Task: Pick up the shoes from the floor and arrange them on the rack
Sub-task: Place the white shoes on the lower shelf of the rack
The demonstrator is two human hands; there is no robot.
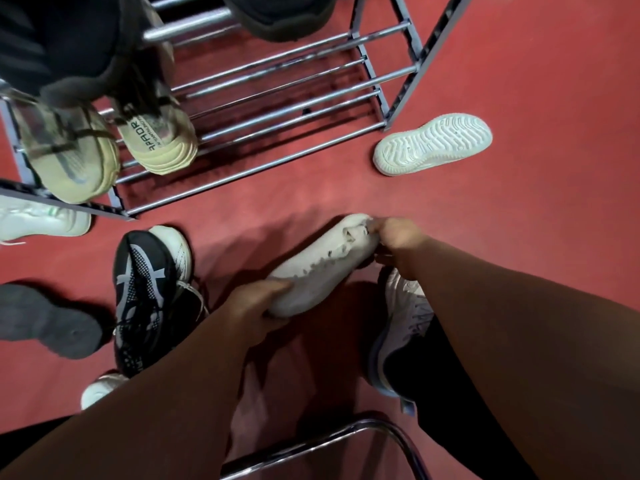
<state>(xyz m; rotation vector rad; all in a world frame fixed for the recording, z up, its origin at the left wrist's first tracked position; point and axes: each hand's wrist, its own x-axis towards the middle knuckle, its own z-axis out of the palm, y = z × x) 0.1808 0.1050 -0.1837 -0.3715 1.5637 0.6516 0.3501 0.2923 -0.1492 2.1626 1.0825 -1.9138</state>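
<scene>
Step in hand: pick-up done, carry to the rack (194,28) not yet started. Both hands grasp one white shoe (322,265). The left hand (258,306) curls round its near end and the right hand (398,237) pinches the far end at the opening. The shoe lies slantwise between the hands, seemingly clear of the red floor (519,202), in front of the rack's front edge. The next move calls for lifting it forward onto bare bars at the rack's right (the left end already holds beige shoes (156,140)). Its likely mate, a sole-up white shoe (433,143), lies by the rack's front right corner.
</scene>
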